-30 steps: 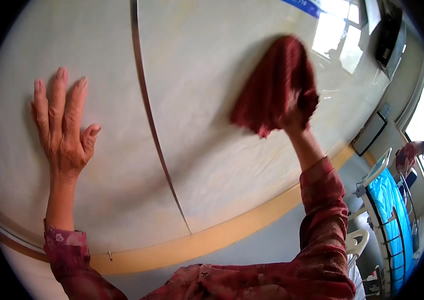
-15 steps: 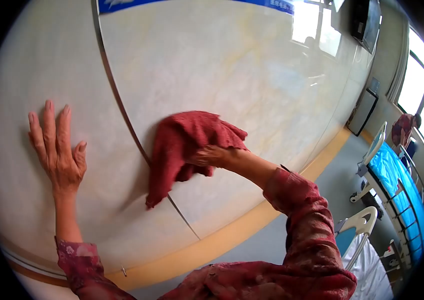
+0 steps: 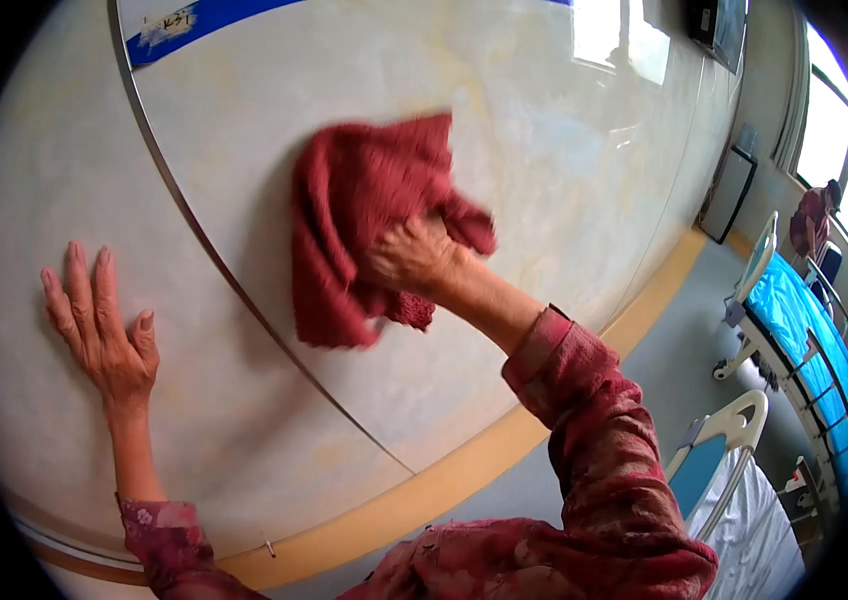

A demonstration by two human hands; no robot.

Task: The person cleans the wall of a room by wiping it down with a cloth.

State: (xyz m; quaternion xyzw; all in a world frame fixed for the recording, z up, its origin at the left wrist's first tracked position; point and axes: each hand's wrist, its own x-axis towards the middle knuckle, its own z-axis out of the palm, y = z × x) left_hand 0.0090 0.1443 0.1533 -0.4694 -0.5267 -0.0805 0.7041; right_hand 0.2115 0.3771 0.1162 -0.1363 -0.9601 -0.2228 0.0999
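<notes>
A dark red cloth (image 3: 359, 190) is bunched against the glossy marbled wall panel (image 3: 544, 220), its loose parts blurred by motion. My right hand (image 3: 409, 258) grips the cloth near its lower middle, with the fingertips partly hidden in the folds. To the left, my left hand (image 3: 104, 335) lies flat on the wall with its fingers spread, holding nothing. A dark metal seam (image 3: 206, 240) runs slantwise down the wall between the two hands.
A blue strip (image 3: 209, 25) with a worn patch crosses the wall at the top. Hospital beds, one with a blue cover (image 3: 794, 320), stand at the right. Another person (image 3: 812, 220) bends near the window. A yellow border (image 3: 484, 450) edges the floor.
My right hand has moved up the wall with the cloth, which now spreads higher. My left hand stays flat on the wall, and the whole view has shifted slightly.
</notes>
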